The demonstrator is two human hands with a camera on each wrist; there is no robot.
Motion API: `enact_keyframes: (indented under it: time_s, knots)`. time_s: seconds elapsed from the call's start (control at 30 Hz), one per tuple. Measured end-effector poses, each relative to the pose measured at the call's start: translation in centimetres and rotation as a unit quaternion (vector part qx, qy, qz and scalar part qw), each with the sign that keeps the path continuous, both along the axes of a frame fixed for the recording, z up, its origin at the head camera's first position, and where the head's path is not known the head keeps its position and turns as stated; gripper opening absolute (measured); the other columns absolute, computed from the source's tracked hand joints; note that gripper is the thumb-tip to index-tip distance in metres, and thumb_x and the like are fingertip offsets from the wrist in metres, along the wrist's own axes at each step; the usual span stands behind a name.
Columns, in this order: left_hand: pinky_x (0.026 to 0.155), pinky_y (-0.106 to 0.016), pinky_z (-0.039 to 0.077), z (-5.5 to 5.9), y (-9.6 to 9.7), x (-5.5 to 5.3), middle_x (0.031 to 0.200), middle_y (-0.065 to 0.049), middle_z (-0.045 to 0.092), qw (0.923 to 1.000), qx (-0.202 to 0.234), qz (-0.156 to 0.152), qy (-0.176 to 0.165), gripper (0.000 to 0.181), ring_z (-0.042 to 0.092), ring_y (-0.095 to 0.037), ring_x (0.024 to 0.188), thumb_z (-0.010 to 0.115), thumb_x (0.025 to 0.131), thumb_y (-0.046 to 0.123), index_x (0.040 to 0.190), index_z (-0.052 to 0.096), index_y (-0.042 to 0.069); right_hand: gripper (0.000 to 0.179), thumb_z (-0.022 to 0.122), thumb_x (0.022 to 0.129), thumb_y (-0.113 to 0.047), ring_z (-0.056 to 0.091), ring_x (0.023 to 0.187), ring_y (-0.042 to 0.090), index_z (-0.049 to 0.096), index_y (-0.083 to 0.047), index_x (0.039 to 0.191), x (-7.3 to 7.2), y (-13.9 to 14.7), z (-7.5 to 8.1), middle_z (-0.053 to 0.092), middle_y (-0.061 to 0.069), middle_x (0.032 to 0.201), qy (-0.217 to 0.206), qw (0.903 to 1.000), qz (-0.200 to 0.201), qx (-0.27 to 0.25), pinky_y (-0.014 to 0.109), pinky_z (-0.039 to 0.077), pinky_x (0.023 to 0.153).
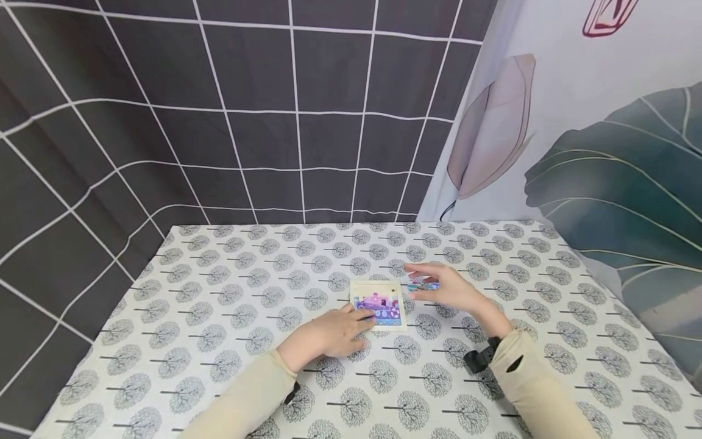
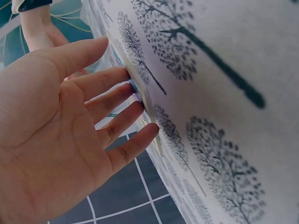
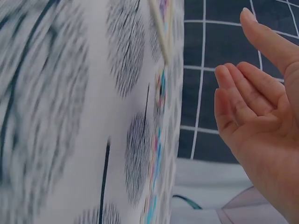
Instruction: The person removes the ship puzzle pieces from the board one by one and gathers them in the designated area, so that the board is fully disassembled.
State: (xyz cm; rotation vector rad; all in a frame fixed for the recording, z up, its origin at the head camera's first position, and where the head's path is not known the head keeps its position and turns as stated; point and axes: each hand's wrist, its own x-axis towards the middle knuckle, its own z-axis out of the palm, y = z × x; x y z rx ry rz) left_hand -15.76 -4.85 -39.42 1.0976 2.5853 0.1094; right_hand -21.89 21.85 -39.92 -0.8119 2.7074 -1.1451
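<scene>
A small puzzle board with a cream frame (image 1: 404, 314) lies flat on the table and bears a pink, purple and blue picture (image 1: 386, 305). Its upper part shows plain cream. At its lower left my left hand (image 1: 334, 332) touches the board, fingers extended over the edge; the left wrist view shows the fingertips against the frame (image 2: 148, 109). To the board's right, small colourful flat pieces (image 1: 421, 286) lie partly hidden beneath my right hand (image 1: 450, 289). That hand hovers above them, fingers slightly bent, and the right wrist view shows nothing in its palm (image 3: 261, 112).
A white cloth with grey tree prints (image 1: 252, 341) covers the table. A dark curtain with a white grid (image 1: 329, 140) hangs behind it, and a leaf-patterned curtain (image 1: 614, 183) hangs at the right.
</scene>
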Motion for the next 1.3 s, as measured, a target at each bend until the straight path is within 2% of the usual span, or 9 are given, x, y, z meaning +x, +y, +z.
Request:
enact_keyframes:
  time_s: [0.13, 0.33, 0.63, 0.77, 0.9, 1.03, 1.3]
  knots:
    - [0.109, -0.037, 0.034, 0.4, 0.0, 0.1, 0.151, 0.0, 0.03, 1.0, -0.004, -0.002, -0.004, 0.053, 0.032, -0.024, 0.134, 0.047, 0.096, 0.035, 0.143, 0.039, 0.012, 0.063, 0.075, 0.078, -0.02, 0.058, 0.11, 0.028, 0.05, 0.0, 0.132, -0.3, -1.5, 0.0, 0.059, 0.016, 0.125, -0.002, 0.9996, 0.025, -0.009, 0.043, 0.049, 0.092]
    - [0.11, -0.038, 0.032, 0.6, 0.0, 0.2, 0.152, 0.001, 0.028, 0.9999, -0.012, 0.002, 0.003, 0.054, 0.029, -0.025, 0.137, 0.047, 0.096, 0.036, 0.143, 0.038, 0.013, 0.063, 0.073, 0.08, -0.025, 0.058, 0.11, 0.028, 0.05, -0.004, 0.134, -0.6, -3.3, -0.4, 0.058, 0.014, 0.126, -0.027, 0.9989, 0.038, -0.008, 0.042, 0.048, 0.094]
    - [0.109, -0.041, 0.033, 0.3, -0.1, 0.1, 0.152, 0.002, 0.029, 1.0, -0.008, 0.0, 0.005, 0.053, 0.03, -0.027, 0.136, 0.047, 0.096, 0.036, 0.143, 0.038, 0.014, 0.06, 0.071, 0.082, -0.026, 0.057, 0.113, 0.028, 0.05, -0.005, 0.134, -0.9, -5.0, -1.4, 0.057, 0.012, 0.129, -0.06, 0.997, 0.049, -0.008, 0.042, 0.046, 0.097]
    - [0.109, -0.039, 0.033, 0.2, -0.2, 0.0, 0.152, 0.003, 0.028, 1.0, -0.004, 0.004, 0.001, 0.054, 0.031, -0.024, 0.135, 0.047, 0.096, 0.037, 0.144, 0.038, 0.015, 0.057, 0.069, 0.083, -0.028, 0.058, 0.111, 0.025, 0.051, -0.007, 0.134, -1.1, -5.8, -1.3, 0.059, 0.01, 0.127, -0.078, 0.9952, 0.06, 0.001, 0.041, 0.046, 0.096]
    - [0.109, -0.036, 0.034, 0.3, -0.3, -0.2, 0.151, 0.004, 0.03, 1.0, 0.002, 0.002, 0.005, 0.053, 0.034, -0.021, 0.132, 0.048, 0.096, 0.036, 0.143, 0.038, 0.015, 0.051, 0.067, 0.085, -0.023, 0.06, 0.108, 0.025, 0.053, -0.006, 0.131, -1.5, -6.6, -1.0, 0.063, 0.01, 0.122, -0.076, 0.9944, 0.072, 0.014, 0.039, 0.048, 0.095]
    - [0.109, -0.037, 0.034, 0.5, -0.4, -0.1, 0.151, 0.002, 0.031, 1.0, 0.007, -0.005, 0.005, 0.052, 0.033, -0.023, 0.134, 0.048, 0.096, 0.035, 0.142, 0.04, 0.013, 0.045, 0.066, 0.085, -0.015, 0.063, 0.104, 0.025, 0.056, -0.003, 0.127, -1.6, -7.0, -1.0, 0.066, 0.011, 0.115, -0.084, 0.9929, 0.081, 0.023, 0.038, 0.05, 0.092]
    - [0.11, -0.042, 0.031, 0.6, 0.0, 0.4, 0.152, 0.004, 0.028, 0.9998, -0.017, 0.007, 0.012, 0.053, 0.027, -0.028, 0.138, 0.048, 0.095, 0.038, 0.143, 0.039, 0.015, 0.046, 0.067, 0.084, -0.018, 0.062, 0.102, 0.022, 0.057, -0.003, 0.126, -1.7, -7.5, -1.5, 0.066, 0.01, 0.113, -0.065, 0.9912, 0.101, 0.055, 0.041, 0.048, 0.093]
